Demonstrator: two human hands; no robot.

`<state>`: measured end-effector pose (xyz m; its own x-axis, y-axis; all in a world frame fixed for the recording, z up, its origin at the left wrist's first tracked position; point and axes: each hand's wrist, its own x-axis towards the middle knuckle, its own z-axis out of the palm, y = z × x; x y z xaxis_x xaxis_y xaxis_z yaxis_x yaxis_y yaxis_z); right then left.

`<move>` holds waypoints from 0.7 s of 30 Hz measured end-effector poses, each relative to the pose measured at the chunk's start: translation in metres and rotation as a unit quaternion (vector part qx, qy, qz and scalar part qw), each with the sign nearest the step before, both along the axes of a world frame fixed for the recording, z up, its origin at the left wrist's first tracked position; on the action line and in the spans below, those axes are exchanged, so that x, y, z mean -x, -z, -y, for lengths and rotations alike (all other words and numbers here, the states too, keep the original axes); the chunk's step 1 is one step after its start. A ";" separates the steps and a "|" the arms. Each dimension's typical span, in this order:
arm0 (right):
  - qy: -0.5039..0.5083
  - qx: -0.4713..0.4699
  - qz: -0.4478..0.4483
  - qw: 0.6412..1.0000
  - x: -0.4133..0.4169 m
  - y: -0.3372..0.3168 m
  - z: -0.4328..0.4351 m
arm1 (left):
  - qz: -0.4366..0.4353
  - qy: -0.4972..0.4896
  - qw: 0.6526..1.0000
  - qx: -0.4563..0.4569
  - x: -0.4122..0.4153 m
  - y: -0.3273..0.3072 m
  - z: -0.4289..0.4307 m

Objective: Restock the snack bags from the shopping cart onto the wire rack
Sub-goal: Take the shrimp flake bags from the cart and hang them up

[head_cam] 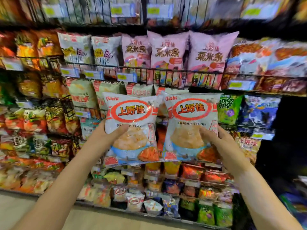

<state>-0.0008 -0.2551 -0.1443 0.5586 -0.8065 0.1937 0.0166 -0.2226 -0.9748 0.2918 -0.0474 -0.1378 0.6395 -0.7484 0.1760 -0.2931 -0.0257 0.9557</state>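
I hold up two white Oishi shrimp flakes bags side by side in front of the wire rack (166, 71). My left hand (106, 135) grips the left shrimp flakes bag (131, 123) at its left edge, thumb across the front. My right hand (216, 136) grips the right shrimp flakes bag (191, 120) at its right edge, thumb on the front. Both bags stand upright, level with the rack's middle shelf, their inner edges touching. The shopping cart is not in view.
Pink snack bags (167, 50) fill the shelf above the held bags. A green onion rings bag (230, 108) and blue bags sit to the right. Orange and mixed bags crowd the left section and the lower shelves. The pale floor (20, 206) shows at bottom left.
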 end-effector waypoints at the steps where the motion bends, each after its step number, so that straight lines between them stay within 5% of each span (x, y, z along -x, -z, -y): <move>1: 0.011 0.002 0.012 1.000 0.001 -0.008 0.007 | 0.000 -0.012 1.000 -0.002 -0.002 -0.008 0.011; 21: 0.005 0.094 0.149 0.984 -0.033 -0.178 0.157 | 0.093 0.009 0.983 0.157 -0.038 -0.194 0.162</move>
<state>0.0320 -0.4119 0.0332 0.4472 -0.7453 0.4945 0.2918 -0.4011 -0.8683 0.3301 -0.2097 0.0558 0.5608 -0.6498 0.5130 -0.4618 0.2688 0.8453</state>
